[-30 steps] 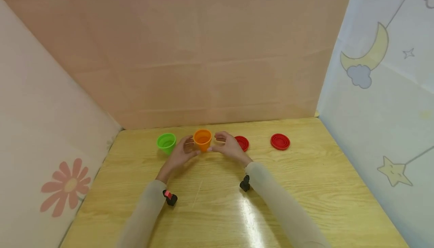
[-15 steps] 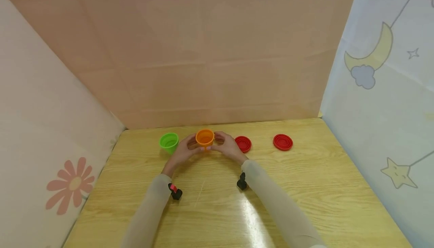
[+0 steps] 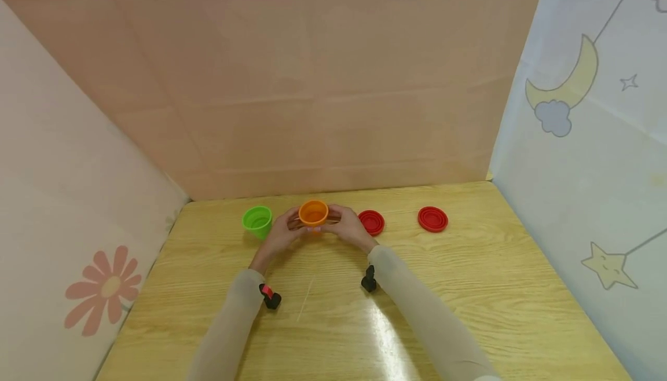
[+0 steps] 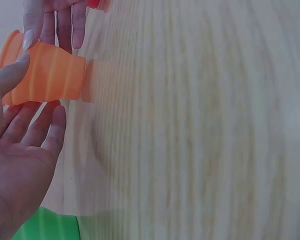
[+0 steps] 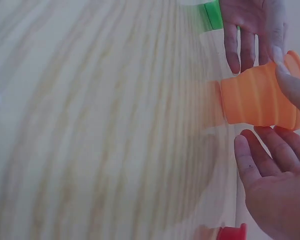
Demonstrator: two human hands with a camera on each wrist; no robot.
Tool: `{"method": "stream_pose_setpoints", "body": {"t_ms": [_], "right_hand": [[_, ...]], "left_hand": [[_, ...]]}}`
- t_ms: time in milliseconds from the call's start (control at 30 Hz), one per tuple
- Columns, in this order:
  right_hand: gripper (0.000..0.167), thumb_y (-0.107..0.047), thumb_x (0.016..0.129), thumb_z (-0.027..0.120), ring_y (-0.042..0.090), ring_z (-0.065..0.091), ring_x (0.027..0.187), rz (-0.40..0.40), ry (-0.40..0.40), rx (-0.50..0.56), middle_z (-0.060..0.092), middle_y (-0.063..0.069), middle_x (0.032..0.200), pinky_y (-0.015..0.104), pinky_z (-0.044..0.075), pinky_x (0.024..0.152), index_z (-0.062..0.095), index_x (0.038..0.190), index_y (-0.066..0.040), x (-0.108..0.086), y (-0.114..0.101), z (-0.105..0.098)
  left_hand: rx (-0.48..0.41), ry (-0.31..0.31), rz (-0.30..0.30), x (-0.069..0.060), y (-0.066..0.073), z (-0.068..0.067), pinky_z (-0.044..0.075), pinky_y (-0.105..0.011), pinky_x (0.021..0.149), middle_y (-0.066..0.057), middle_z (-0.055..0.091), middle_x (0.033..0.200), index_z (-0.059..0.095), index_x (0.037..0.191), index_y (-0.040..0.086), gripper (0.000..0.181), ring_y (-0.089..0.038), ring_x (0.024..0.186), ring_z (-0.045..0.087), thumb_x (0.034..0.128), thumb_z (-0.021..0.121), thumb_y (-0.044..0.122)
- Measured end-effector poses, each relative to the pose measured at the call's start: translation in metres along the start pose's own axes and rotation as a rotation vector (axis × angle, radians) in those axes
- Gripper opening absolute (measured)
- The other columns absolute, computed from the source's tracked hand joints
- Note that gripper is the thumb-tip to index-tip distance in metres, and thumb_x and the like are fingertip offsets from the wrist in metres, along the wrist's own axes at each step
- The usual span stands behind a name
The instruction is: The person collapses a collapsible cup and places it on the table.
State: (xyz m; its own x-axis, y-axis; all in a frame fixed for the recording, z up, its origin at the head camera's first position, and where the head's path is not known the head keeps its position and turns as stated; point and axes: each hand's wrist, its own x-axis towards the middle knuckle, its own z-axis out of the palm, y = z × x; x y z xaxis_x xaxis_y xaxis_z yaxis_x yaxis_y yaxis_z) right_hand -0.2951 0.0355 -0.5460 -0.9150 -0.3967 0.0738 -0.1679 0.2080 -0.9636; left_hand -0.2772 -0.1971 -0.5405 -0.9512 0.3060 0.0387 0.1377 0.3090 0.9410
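Observation:
An orange collapsible cup [image 3: 313,213], ribbed and extended, stands upright between my two hands. My left hand [image 3: 282,233] holds its left side, thumb [image 4: 12,75] on the near wall and fingers curved behind. From the right, my right hand [image 3: 349,227] grips it the same way, its thumb [image 5: 292,87] close to the left one. In both wrist views the cup's base meets the table or sits very near it. Just left of my left hand is a green cup [image 3: 257,220], also extended. A flattened red cup [image 3: 371,223] lies beside my right hand.
Another flattened red cup [image 3: 432,219] lies farther right on the wooden table [image 3: 469,288]. A tan panel [image 3: 312,109] rises behind the table's back edge. Patterned white walls stand at the left and right sides.
Both hands have closed in on the orange cup from either side and now hold it, thumbs together at its front. The cup stays in about the same place.

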Motion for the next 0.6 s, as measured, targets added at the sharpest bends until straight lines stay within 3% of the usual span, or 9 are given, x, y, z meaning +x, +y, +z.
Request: {"method": "stream_pose_setpoints", "body": {"t_ms": [333, 600], "right_hand": [[0.05, -0.023, 0.091, 0.084, 0.028, 0.067, 0.13, -0.007, 0.016, -0.033, 0.072, 0.004, 0.137, 0.048, 0.057, 0.11, 0.068, 0.138, -0.021, -0.01, -0.012, -0.007], [0.046, -0.022, 0.092, 0.083, 0.027, 0.07, 0.124, -0.038, 0.018, -0.045, 0.074, 0.005, 0.133, 0.045, 0.059, 0.108, 0.069, 0.136, -0.018, -0.023, -0.02, -0.017]], "left_hand": [[0.01, 0.02, 0.009, -0.006, 0.014, 0.003, 0.054, -0.048, 0.114, -0.02, 0.056, 0.154, 0.046, 0.156, 0.007, 0.06, -0.039, 0.14, 0.058, 0.1006, 0.071, 0.009], [0.058, 0.046, 0.002, -0.014, 0.031, 0.013, 0.054, -0.049, 0.114, -0.017, 0.061, 0.15, 0.053, 0.151, 0.009, 0.055, -0.036, 0.137, 0.062, 0.0999, 0.072, 0.013]]}}
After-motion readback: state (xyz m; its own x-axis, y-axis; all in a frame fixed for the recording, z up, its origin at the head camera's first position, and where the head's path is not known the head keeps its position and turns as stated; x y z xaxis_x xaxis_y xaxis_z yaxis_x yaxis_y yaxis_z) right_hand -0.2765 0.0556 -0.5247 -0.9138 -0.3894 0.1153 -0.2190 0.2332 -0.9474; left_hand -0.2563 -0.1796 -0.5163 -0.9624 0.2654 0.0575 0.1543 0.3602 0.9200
